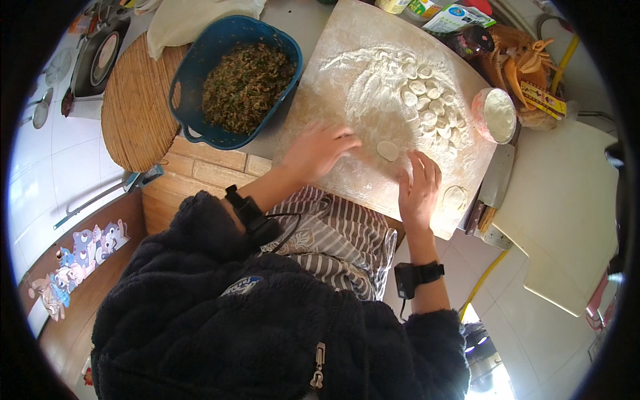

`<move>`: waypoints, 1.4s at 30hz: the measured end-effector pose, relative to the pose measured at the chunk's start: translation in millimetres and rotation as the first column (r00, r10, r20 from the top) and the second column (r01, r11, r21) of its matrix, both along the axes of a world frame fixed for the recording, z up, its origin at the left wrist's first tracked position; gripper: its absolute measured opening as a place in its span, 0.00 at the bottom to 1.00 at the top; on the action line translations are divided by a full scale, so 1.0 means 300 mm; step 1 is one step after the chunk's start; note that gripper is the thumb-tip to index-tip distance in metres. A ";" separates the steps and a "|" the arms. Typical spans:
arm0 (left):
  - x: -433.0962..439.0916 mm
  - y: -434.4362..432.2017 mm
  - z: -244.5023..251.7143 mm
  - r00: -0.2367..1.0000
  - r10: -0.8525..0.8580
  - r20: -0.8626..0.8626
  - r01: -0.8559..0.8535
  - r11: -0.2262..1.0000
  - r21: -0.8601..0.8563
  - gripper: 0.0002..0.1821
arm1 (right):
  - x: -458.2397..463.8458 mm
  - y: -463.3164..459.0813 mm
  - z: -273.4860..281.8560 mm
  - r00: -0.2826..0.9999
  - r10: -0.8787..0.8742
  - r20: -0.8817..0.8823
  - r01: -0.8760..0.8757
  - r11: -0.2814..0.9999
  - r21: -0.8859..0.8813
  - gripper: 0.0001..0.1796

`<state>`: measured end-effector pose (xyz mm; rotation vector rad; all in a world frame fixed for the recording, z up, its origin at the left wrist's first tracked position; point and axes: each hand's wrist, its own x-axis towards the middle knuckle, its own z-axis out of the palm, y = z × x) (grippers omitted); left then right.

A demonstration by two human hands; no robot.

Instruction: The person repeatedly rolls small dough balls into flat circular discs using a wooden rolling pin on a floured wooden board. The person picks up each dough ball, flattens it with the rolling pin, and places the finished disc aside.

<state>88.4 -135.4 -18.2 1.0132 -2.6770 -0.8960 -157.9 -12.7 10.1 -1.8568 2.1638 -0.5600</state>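
A small flattened round of dough lies on the floured wooden board, between my two hands. My left hand is blurred and hovers over or rests on the board, left of that round, with its fingers stretched to the right. On the other side, my right hand has curved fingers, their tips close to the round's lower right. Whether anything lies under either palm is hidden. Several small dough pieces dusted with flour sit in a cluster further up the board. Nearer the right corner is a thin dough wrapper.
A blue basin of chopped filling stands left of the board, by a round slatted mat. At right are a bowl of flour, a cleaver and a cream-coloured panel. Jars and packets line the back.
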 end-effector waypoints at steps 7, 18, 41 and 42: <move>-0.195 -0.130 0.060 0.993 0.022 -0.112 -0.064 0.919 -0.388 0.44 | 0.040 -0.010 -0.034 0.943 -0.224 -0.248 0.215 0.975 -0.064 0.44; -0.251 -0.104 0.038 0.989 -0.118 0.089 0.137 0.957 -0.257 0.45 | 0.068 0.102 -0.016 0.931 -0.186 -0.313 0.174 0.983 -0.064 0.44; -0.267 -0.150 0.004 0.983 -0.101 0.154 0.147 0.932 -0.331 0.47 | 0.093 0.179 -0.043 0.919 -0.212 -0.333 0.242 0.969 0.050 0.48; -0.285 -0.163 0.013 0.995 -0.089 0.050 0.099 0.959 -0.264 0.48 | 0.075 0.160 -0.034 0.912 -0.300 -0.279 0.305 0.952 -0.027 0.48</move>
